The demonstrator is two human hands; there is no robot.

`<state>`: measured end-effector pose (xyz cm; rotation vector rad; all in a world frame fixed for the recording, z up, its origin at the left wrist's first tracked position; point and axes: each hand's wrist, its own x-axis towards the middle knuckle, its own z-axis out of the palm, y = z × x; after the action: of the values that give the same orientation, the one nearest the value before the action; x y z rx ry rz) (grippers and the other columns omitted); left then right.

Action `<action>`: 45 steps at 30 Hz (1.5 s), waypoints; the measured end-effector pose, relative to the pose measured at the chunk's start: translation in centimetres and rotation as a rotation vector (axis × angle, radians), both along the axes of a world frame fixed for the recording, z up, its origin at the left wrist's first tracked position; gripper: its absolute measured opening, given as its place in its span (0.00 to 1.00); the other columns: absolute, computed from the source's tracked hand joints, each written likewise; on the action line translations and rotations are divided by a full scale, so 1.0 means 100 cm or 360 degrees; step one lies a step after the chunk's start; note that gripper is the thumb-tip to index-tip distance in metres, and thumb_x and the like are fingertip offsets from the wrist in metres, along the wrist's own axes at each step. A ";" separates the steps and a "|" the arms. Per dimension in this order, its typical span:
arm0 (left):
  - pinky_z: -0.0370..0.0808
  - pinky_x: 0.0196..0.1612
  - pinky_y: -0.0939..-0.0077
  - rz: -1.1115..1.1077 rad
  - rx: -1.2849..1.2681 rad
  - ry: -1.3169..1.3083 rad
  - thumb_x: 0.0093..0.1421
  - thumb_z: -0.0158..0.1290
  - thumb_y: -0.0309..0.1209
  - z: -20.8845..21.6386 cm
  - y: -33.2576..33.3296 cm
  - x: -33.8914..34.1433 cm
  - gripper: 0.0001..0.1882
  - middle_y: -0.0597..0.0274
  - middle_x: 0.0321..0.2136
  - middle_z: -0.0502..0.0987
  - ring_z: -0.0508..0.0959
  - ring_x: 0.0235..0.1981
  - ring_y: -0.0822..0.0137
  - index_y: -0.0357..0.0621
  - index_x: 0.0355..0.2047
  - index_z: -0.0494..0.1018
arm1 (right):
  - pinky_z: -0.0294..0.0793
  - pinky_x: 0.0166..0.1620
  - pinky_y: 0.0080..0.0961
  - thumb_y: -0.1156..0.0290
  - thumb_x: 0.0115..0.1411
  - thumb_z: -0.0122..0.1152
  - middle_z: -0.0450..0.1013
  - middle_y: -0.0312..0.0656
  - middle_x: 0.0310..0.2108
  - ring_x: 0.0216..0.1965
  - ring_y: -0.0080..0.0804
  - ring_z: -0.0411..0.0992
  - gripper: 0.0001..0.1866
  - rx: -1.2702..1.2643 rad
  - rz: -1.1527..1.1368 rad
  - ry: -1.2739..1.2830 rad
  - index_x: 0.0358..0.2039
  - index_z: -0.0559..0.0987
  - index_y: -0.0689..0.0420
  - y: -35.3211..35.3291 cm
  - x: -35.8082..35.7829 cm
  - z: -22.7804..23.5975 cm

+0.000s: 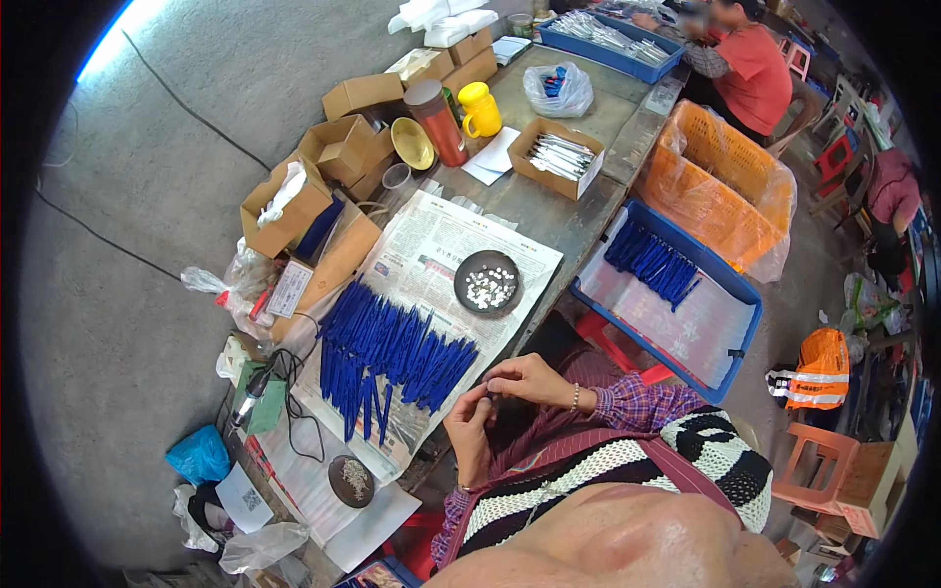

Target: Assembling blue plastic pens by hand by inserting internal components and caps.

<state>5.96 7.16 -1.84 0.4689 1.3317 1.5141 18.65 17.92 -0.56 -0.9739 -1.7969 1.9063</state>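
My left hand and my right hand meet just off the table's near edge, above my lap. Fingers of both are pinched together around something small and dark, too small to name. Beyond them, a broad heap of slim dark-blue pens lies on spread newspaper. Past the heap stands a round dark dish holding many small white pieces. A second dark dish, with tiny pale bits in it, rests on paper near the table's left end.
To the right, a blue tray holds more blue pens, beside an orange crate. Cardboard boxes, a red-brown flask and a yellow mug line the wall side. A corded tool lies left. Another person sits far right.
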 end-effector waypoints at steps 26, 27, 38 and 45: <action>0.62 0.21 0.88 -0.0018 -0.0002 0.0064 0.55 0.50 0.22 -0.009 0.007 0.002 0.10 0.68 0.22 0.73 0.67 0.19 0.81 0.35 0.38 0.74 | 0.68 0.26 0.15 0.72 0.54 0.58 0.74 0.37 0.24 0.23 0.16 0.69 0.10 0.0474 -0.0032 0.0007 0.34 0.77 0.64 0.001 -0.003 -0.023; 0.63 0.21 0.88 -0.0058 0.0034 0.0122 0.55 0.50 0.21 -0.020 0.007 -0.001 0.10 0.68 0.21 0.73 0.67 0.19 0.81 0.36 0.37 0.75 | 0.67 0.25 0.15 0.71 0.56 0.56 0.73 0.35 0.24 0.23 0.16 0.68 0.10 0.0308 -0.0088 0.0052 0.34 0.77 0.65 -0.001 -0.003 -0.034; 0.64 0.21 0.85 0.0184 0.0281 0.0242 0.52 0.51 0.19 -0.042 -0.014 0.014 0.09 0.67 0.18 0.73 0.68 0.18 0.81 0.36 0.34 0.76 | 0.67 0.30 0.13 0.72 0.61 0.51 0.72 0.34 0.28 0.25 0.17 0.68 0.12 0.0212 0.0155 0.0048 0.40 0.74 0.67 -0.013 0.000 -0.031; 0.66 0.22 0.85 0.0294 0.0390 0.0095 0.50 0.49 0.17 -0.046 -0.014 0.009 0.11 0.66 0.21 0.75 0.69 0.18 0.79 0.35 0.34 0.76 | 0.67 0.30 0.12 0.74 0.58 0.55 0.73 0.37 0.24 0.24 0.18 0.68 0.09 0.0216 0.0042 -0.0024 0.36 0.76 0.67 -0.011 -0.006 -0.033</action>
<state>6.89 5.74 -6.39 0.5616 1.2682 1.8415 18.02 16.87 -3.88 -0.9246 -1.9285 1.7699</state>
